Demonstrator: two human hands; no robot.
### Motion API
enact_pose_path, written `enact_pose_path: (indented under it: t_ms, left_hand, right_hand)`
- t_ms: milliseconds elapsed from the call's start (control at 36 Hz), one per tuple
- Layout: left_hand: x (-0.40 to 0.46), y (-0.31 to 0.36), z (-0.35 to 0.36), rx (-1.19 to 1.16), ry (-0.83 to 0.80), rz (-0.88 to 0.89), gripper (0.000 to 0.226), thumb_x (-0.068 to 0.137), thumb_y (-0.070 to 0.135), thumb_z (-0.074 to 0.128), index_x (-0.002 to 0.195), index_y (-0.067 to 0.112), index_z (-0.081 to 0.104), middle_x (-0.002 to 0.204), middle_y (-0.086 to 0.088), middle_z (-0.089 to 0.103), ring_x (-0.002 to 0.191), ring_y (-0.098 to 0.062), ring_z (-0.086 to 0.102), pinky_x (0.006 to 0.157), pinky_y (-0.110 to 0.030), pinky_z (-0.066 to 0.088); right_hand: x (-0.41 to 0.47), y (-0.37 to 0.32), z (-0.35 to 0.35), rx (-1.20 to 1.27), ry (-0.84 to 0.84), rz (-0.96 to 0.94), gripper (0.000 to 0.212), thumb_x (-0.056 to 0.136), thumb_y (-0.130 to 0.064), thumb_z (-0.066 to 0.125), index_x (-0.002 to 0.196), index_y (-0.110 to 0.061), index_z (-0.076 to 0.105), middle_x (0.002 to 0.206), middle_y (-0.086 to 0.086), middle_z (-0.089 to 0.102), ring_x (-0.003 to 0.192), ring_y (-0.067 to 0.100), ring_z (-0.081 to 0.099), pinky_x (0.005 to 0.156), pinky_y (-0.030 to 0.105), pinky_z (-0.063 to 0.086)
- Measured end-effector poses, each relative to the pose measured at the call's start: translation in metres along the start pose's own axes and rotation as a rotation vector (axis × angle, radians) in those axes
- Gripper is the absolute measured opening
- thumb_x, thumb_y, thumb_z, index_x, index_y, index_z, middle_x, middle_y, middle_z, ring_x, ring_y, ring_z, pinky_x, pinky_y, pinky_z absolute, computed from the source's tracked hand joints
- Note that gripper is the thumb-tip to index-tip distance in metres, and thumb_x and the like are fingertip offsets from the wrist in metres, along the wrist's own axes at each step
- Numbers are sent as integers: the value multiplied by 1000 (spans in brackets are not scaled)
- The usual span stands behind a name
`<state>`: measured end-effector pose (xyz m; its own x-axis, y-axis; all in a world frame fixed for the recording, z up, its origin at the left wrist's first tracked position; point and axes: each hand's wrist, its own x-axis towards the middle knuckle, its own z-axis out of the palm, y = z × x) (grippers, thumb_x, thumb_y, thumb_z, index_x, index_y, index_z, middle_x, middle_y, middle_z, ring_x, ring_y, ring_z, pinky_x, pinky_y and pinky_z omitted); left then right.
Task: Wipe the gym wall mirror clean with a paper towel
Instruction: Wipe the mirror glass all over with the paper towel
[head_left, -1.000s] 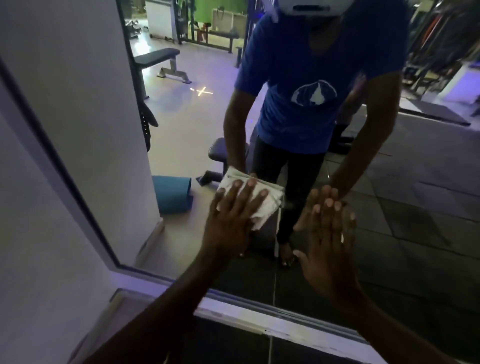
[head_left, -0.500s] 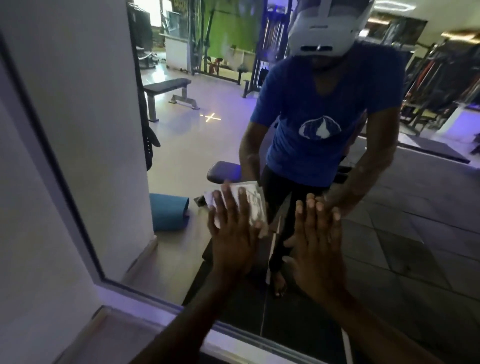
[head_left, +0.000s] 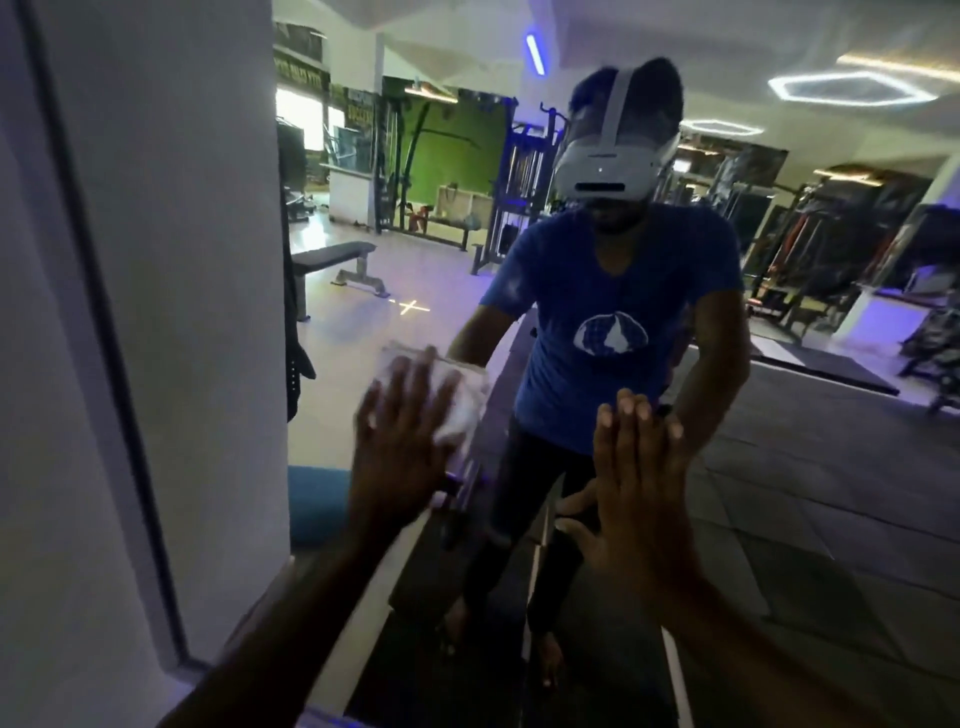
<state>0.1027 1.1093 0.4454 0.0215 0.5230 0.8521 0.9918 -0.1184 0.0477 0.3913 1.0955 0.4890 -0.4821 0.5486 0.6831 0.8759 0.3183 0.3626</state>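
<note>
Dim gym floor, a flat bench (head_left: 335, 258) and a rolled blue mat (head_left: 317, 501) show in the mirror (head_left: 831, 467). Left hand (head_left: 397, 447) presses the blurred paper towel (head_left: 457, 395) flat against the glass, fingers spread; right hand (head_left: 641, 478) lies flat beside it.

Two hands are showing, the left (head_left: 400, 457) and the right (head_left: 641, 499). One paper towel (head_left: 457, 395) is lying under the left. One mirror (head_left: 779, 493) is facing them, and it is reflecting one person (head_left: 613, 322), one bench (head_left: 337, 260) and one blue mat (head_left: 314, 499).
</note>
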Motion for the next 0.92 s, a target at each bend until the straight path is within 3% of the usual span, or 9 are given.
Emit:
enact_pose_path:
  t_ms: [167,222,333,389,500,611,778,833,917]
  left_hand:
    - [52,-55,-17,-195,202,-864,77,108,56,15,167,6,13,173,-21,13,160,-35,16,118,-54,30]
    - [54,-17,-12,-17,219,-788,77,110,54,22,166,3,9,170,-27,18,157,-42,22,117,-50,33]
    - [33,42,-10,-42,12,2,81,106,53,33,167,16,-6,173,-23,-8,160,-42,-6,128,-59,7]
    - [53,-3,-24,-60,63,210,69,111,51,22,167,26,-8,175,-14,-5,161,-34,-5,121,-60,20]
    - [96,-118,-52,15,228,-318,64,113,49,12,168,18,-1,174,-17,2,162,-32,4,121,-57,27]
    - [116,-88,-71,-275,206,-782,74,106,47,32,168,10,11,174,-22,6,161,-40,8,126,-63,18]
    - [108,-15,-56,-33,27,337,67,109,52,27,168,26,11,175,-12,-1,162,-35,-3,128,-56,7]
    - [135,-57,-70,11,109,339,63,110,53,22,167,30,11,175,-7,0,162,-27,-4,127,-51,5]
    - [169,-117,-88,31,284,-67,62,111,48,20,167,24,9,175,-8,2,162,-26,-2,127,-54,14]
  right_hand:
    - [17,-10,-14,53,47,32,122,84,-78,54,165,5,17,175,25,2,162,44,3,126,70,16]
    - [30,-14,-19,52,59,48,117,85,-77,46,165,5,16,175,25,3,162,44,3,126,70,16]
    - [54,-13,-24,37,86,17,118,85,-71,55,165,5,14,174,26,3,162,44,4,125,70,17]
    - [65,-12,-26,37,99,8,113,90,-70,51,166,3,10,175,26,1,162,44,4,125,70,17]
    - [88,-11,-33,14,136,11,104,97,-67,43,166,3,10,174,26,1,162,44,3,128,68,11]
    - [110,-14,-39,-1,171,26,100,99,-60,49,165,6,12,173,28,2,162,45,2,127,70,10]
    - [132,-12,-51,-22,236,19,100,100,-59,52,164,7,13,173,29,2,162,44,1,129,66,5]
    - [142,-6,-58,-25,268,33,98,101,-57,52,164,7,13,173,29,2,162,45,0,129,66,6]
    - [155,4,-70,-52,316,54,96,101,-55,52,164,7,14,173,28,3,162,44,-1,128,67,11]
